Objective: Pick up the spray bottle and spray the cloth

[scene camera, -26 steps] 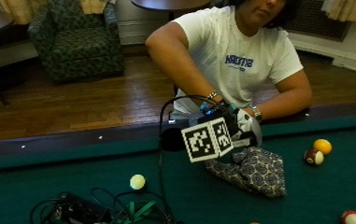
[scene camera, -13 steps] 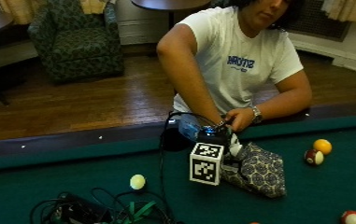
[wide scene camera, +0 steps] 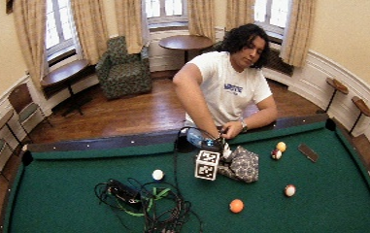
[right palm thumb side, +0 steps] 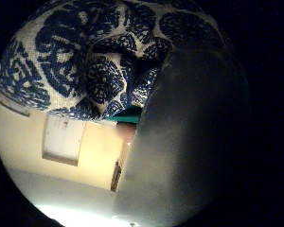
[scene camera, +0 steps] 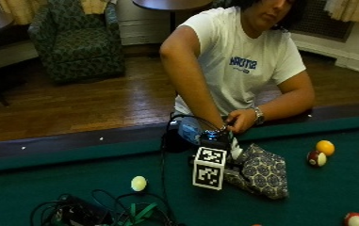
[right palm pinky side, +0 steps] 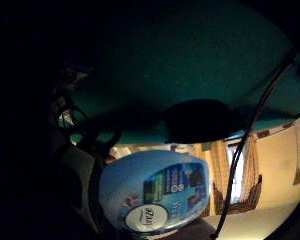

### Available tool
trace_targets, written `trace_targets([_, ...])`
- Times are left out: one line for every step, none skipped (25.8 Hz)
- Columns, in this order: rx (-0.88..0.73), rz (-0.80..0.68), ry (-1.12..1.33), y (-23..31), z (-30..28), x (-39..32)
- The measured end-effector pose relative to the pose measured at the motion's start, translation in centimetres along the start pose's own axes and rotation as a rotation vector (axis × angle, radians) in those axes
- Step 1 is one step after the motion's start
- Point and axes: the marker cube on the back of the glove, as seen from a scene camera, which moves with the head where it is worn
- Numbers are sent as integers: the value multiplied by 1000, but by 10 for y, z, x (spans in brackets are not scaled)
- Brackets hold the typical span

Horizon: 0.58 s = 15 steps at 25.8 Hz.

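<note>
Green felt worktop [scene camera: 330,188]: the gloved right hand [scene camera: 211,139] holds a pale blue spray bottle [right palm pinky side: 155,192] beside the patterned cloth [scene camera: 260,170]; its label is unreadable.

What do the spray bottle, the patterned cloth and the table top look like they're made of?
Spray bottle: probably plastic, smooth pale blue with a glossy printed label.
Cloth: soft woven or knitted fabric, judging by its crumpled folds and the grainy blue floral print seen up close.
Table top: green felt, matte and even, like a pool table's.
</note>
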Motion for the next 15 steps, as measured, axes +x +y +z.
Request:
trace_targets([4, -12, -6, 2, -2, -2])
trace_targets([11, -29, -14, 5, -5, -4])
trace_targets([20, -52, -25, 10, -8, -7])
trace_targets([31, -81, -37, 15, -12, -12])
trace_targets([45, -113, -50, 21, -16, -17])
trace_targets([59, -147, -61, 28, -21, -23])
trace_targets([73, -183, -71, 37, -26, -30])
trace_targets([88, -223, -78, 46, -32, -38])
trace_targets([104, -267, -84, 56, -38, -46])
trace_targets([121, -314, -88, 67, -44, -55])
trace_targets([138, -363, -94, 78, -50, -63])
trace_targets([157, -411, -102, 88, -55, -72])
trace_targets([178, -461, -114, 97, -60, -81])
trace_targets([201, -511, -131, 106, -64, -91])
trace_targets([226, -562, -151, 114, -69, -100])
